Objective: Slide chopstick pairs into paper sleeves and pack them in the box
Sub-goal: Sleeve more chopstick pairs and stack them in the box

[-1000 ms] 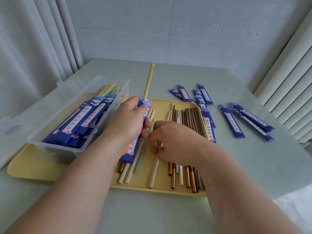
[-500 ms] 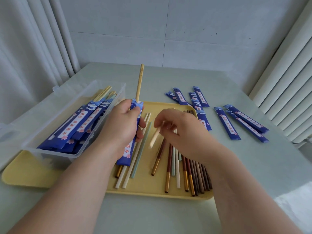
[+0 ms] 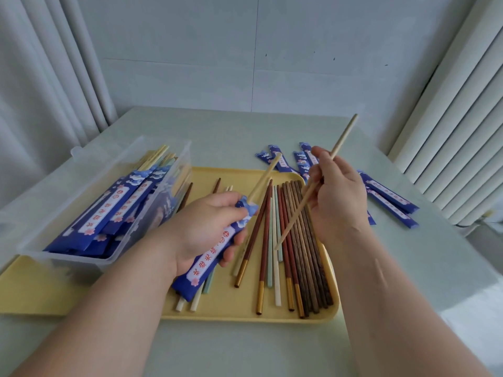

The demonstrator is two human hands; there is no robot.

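One pale chopstick [image 3: 315,183] is now clear of the yellow tray [image 3: 217,312], pinched in the right hand [image 3: 337,197] and slanting from above the loose pile up toward the far right, where a second earlier that hand was pressed flat among the sticks picking it out. The left hand [image 3: 209,229] is closed around a blue paper sleeve [image 3: 215,251] with a matching pale chopstick [image 3: 265,178] already standing out of its open end, and the sleeve has tipped so its mouth faces the right hand. By the look of it, the second stick of the pair is about to be fed in beside the first. Sleeved pairs fill the clear plastic box [image 3: 103,263] at the left, resting on the tray's near-left corner; loose chopsticks [image 3: 296,248] in brown, red, mint and cream lie on the tray, and empty sleeves [image 3: 389,198] are scattered on the counter [image 3: 245,346] beyond. Each sleeve carries a white panel of red Chinese characters with pink blossoms and white clouds; the characters are too blurred to read with confidence.
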